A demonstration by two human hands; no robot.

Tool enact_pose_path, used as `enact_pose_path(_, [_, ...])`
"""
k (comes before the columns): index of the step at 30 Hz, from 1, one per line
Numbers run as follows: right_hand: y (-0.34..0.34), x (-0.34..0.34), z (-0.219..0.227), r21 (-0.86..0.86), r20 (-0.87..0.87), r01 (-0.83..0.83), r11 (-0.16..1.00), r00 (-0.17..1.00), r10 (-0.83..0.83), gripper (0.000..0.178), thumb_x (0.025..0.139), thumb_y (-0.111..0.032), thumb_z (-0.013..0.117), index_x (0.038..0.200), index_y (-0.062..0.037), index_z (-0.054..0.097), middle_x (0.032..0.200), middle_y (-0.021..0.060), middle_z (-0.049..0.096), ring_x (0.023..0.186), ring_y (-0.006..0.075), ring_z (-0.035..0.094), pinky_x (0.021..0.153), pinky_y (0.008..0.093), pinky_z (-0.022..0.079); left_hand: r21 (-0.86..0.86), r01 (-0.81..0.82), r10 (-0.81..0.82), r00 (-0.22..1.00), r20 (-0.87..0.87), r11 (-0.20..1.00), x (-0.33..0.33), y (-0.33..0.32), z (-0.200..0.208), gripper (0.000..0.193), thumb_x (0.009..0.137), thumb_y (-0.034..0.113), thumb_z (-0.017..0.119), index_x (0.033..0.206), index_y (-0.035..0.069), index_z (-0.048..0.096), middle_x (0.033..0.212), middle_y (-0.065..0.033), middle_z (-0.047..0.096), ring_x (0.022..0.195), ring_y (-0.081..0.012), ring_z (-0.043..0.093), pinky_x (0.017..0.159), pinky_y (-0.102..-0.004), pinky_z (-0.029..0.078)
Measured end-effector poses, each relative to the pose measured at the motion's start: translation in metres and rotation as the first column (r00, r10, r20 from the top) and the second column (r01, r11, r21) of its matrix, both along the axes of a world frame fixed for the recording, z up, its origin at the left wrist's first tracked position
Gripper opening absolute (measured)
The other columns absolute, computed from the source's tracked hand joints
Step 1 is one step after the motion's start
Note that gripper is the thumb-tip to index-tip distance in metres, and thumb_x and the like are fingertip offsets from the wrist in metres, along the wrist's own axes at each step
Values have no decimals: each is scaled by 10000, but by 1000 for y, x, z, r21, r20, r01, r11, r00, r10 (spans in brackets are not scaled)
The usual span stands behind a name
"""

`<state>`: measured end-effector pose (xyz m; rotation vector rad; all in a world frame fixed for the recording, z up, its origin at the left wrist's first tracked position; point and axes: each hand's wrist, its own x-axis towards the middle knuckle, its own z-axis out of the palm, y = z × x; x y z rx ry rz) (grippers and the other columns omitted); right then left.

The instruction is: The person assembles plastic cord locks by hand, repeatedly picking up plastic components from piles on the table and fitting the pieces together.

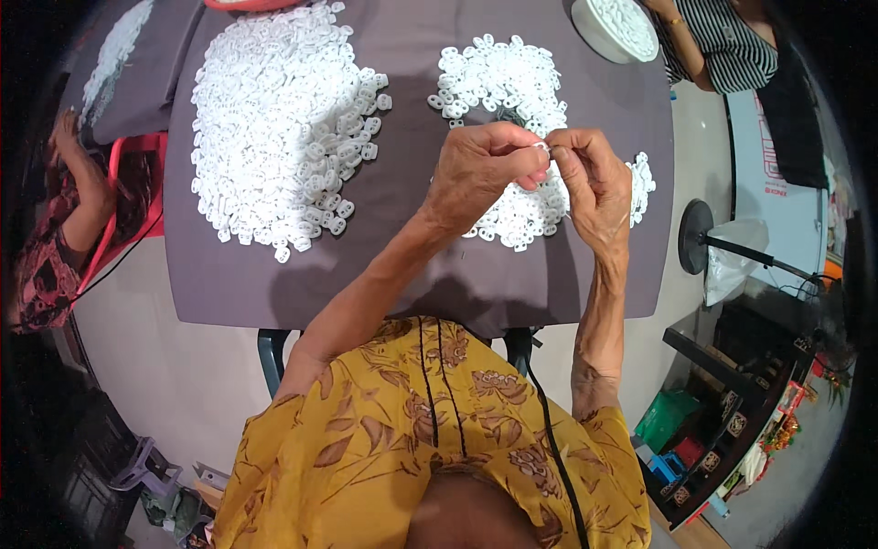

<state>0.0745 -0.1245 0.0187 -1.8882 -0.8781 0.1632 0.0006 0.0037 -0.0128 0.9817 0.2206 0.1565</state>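
My left hand (480, 174) pinches a small white plastic piece (541, 146) between thumb and fingertips, above the table. Close against it, my right hand (594, 183) is closed too, thumb to forefinger; a tiny dark thing shows at its fingertips, too small to name. Beneath both hands lies a loose pile of flat white plastic pieces (508, 78) with holes in them. Some dark thin strands (512, 116) lie among them, partly hidden by my left hand. A much larger pile of like pieces (274, 128) spreads over the table's left half.
The grey-covered table (402, 265) also holds a small white heap (642, 188) by its right edge. At the far right stands a white tub (615, 32) of pieces, near a person in a striped top (727, 46). Another person's arm (87, 192) shows at left, by a red chair (137, 146).
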Motion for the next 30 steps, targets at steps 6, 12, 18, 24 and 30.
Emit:
enact_pose_path(6, [-1,0,4,-72,43,-20,997,999,23,46,815,-20,537,824,26,535,738,95,597,685,192,601,651,284,480,13,3,-3,998,65,1000,-1,0,-6,152,765,117,611,807,-27,634,698,-50,607,620,-82,547,585,-212,460])
enact_pose_path(12, [0,-3,10,-115,156,4,993,988,14,33,801,-18,541,804,15,540,717,102,593,652,226,608,581,295,470,2,-21,21,996,90,1000,0,-3,-5,139,768,98,606,808,-33,628,684,-55,603,605,-80,543,567,-213,460])
enact_pose_path(18, [-2,5,6,-134,251,-34,990,966,67,38,799,-23,547,813,12,547,724,106,598,651,216,608,569,286,462,-35,-10,12,998,59,999,2,-2,-5,156,780,100,596,822,-48,619,685,-69,604,603,-94,556,564,-217,473])
enact_pose_path(24, [-11,6,8,-67,-100,-51,996,994,44,121,845,-62,534,915,26,579,829,60,602,771,125,558,715,226,433,-79,101,-99,995,24,992,0,5,1,205,793,139,596,825,-62,615,706,-85,608,616,-117,577,581,-242,494])
enact_pose_path(30, [-10,16,12,-26,-188,-148,989,972,141,157,839,-49,516,942,29,605,860,72,595,789,136,552,737,236,425,-131,229,-236,971,-42,965,-1,13,3,222,798,182,606,827,-38,614,717,-85,609,632,-134,583,588,-258,491])
